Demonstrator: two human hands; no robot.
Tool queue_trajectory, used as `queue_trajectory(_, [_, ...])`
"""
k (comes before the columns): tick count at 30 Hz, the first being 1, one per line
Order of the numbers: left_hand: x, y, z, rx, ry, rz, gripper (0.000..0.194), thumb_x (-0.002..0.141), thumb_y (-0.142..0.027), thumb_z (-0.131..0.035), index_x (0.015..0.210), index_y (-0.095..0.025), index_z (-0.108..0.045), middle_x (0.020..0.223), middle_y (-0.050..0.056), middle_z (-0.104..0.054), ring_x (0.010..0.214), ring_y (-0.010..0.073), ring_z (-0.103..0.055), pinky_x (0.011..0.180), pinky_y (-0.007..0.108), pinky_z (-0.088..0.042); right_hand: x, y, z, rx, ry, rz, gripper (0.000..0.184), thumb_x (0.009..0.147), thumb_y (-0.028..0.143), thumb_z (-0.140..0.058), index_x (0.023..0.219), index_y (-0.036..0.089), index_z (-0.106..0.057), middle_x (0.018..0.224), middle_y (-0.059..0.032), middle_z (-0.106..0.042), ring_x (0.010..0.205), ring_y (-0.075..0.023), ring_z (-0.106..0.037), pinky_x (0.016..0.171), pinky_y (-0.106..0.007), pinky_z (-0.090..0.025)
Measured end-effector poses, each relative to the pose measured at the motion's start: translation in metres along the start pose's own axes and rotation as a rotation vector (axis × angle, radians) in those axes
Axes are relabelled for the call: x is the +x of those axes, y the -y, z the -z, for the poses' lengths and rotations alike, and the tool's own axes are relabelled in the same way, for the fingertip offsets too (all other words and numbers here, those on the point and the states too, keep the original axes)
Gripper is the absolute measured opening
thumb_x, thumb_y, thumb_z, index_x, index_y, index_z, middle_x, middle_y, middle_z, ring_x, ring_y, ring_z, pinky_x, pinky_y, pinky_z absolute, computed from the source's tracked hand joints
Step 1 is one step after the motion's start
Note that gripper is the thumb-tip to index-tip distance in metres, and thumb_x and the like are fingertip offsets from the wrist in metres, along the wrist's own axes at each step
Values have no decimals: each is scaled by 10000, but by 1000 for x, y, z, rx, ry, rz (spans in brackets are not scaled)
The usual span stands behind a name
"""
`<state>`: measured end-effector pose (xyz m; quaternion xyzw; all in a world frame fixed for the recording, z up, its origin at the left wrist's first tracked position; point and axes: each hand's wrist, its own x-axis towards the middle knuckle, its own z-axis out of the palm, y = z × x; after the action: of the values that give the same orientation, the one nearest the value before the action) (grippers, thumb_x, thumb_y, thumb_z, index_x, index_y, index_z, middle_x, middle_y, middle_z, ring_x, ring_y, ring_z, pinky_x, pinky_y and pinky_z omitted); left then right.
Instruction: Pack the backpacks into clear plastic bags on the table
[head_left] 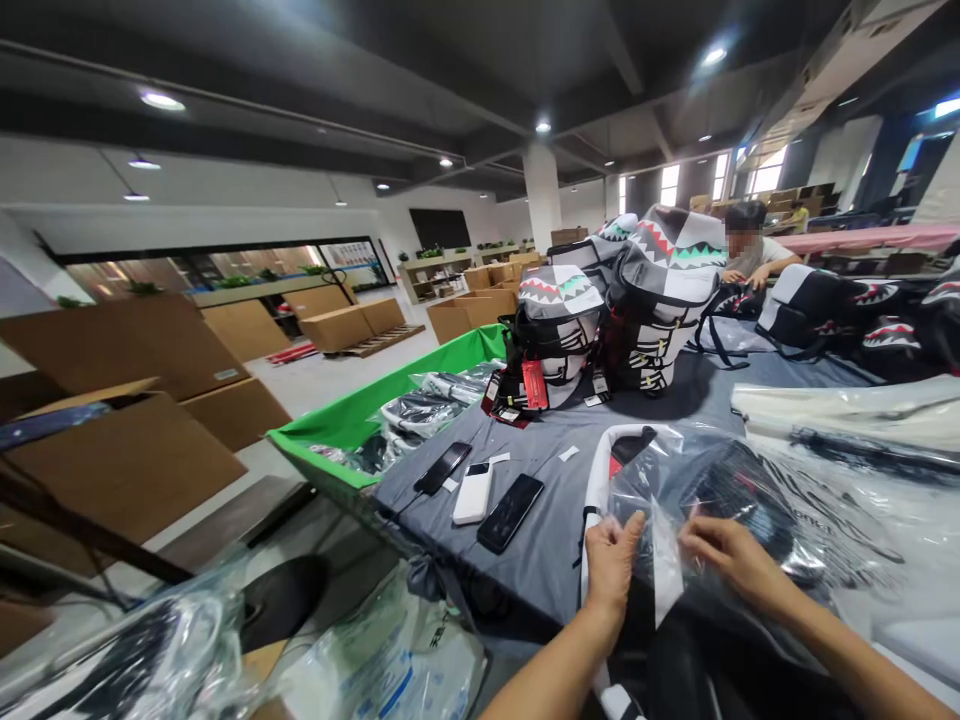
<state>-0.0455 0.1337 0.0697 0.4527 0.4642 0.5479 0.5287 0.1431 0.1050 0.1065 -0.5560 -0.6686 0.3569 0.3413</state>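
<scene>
Item: clear polybag (660, 500) around a dark backpack (739, 500), at lower right of the frame on the grey-covered tabletop (540, 560). Film soft, light, slippery; best held at its loose edge. Our left hand (613, 563) and right hand (731, 560) both grip it narrowly.
</scene>
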Motion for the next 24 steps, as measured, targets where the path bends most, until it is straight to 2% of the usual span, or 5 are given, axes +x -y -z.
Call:
queue_trajectory(4, [10,2,20,396,69,-117,612,740,-761,-647,534,-216,-460,529,-16,-477,532,142,-458,593,298,-419,16,2,11,133,-226,-146,526,835,741,-355,709,242,-462,614,-17,-562,552,-180,-525,521,-293,-410])
queue_trajectory(9, [16,-15,18,868,-30,-649,485,932,-266,-539,1415,-226,-515,1344,131,-593,1220,286,-568,1058,463,-428,15,23,-5,-91,-318,-54,378,841,612,-506,776,240,-519,651,0,-586,623,-188,-554,603,-291,-399])
queue_trajectory(16, [49,-22,20,788,-116,-818,297,984,-222,-414,960,-206,-709,836,65,-685,752,218,-638,716,337,-516,-43,5,16,-956,-558,182,229,853,163,-477,963,269,-648,837,-52,-699,678,-216,-641,592,-308,-385])
queue_trajectory(19, [30,-15,30,672,-188,-855,264,977,-230,-448,1018,-213,-708,827,56,-667,756,207,-643,703,314,-528,-81,-33,53,-768,-761,13,208,905,420,-485,953,294,-643,923,-65,-733,689,-252,-657,621,-361,-461])
queue_trajectory(24, [-12,10,40,661,157,-761,384,947,-169,-421,1226,-244,-673,892,59,-648,779,187,-666,712,282,-563,-134,-84,87,-455,-1018,-284,411,788,676,-515,920,295,-594,770,-73,-672,646,-282,-656,565,-392,-507])
